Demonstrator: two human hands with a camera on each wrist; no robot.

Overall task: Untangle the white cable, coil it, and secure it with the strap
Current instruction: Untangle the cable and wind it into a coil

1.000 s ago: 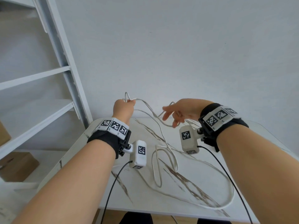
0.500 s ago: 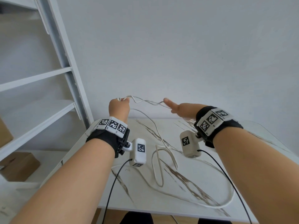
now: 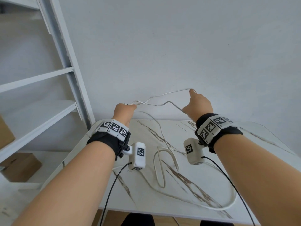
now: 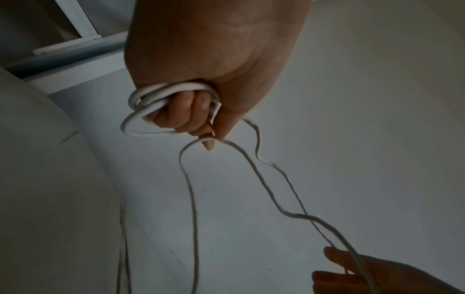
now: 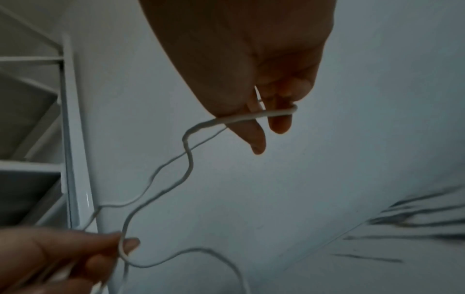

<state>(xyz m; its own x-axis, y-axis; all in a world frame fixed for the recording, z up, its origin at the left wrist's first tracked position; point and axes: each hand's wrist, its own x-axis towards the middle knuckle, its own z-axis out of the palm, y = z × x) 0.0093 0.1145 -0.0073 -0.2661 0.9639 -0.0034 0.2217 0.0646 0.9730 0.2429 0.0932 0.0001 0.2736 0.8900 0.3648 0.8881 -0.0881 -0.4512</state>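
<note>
The white cable (image 3: pixel 164 95) stretches in the air between my two hands, above the marble table (image 3: pixel 143 201). My left hand (image 3: pixel 125 109) grips several small coils of it in a fist; the left wrist view shows the coils (image 4: pixel 151 99) wound round the curled fingers. My right hand (image 3: pixel 197 106) is raised to the right with a loop of cable hooked over its forefinger; in the right wrist view the cable (image 5: pixel 241 117) runs between thumb and forefinger. The rest of the cable (image 3: pixel 160 168) lies in loose bends on the table. I see no strap.
A white metal shelf unit (image 3: pixel 65 70) stands left of the table against the wall. Cardboard boxes (image 3: pixel 19 167) sit on the floor under it. Black camera leads (image 3: pixel 112 190) hang from both wrists over the table's near edge.
My right hand has moved right and up, drawing a long double strand of cable away from the left hand. The left hand has stayed put, still holding its coils.
</note>
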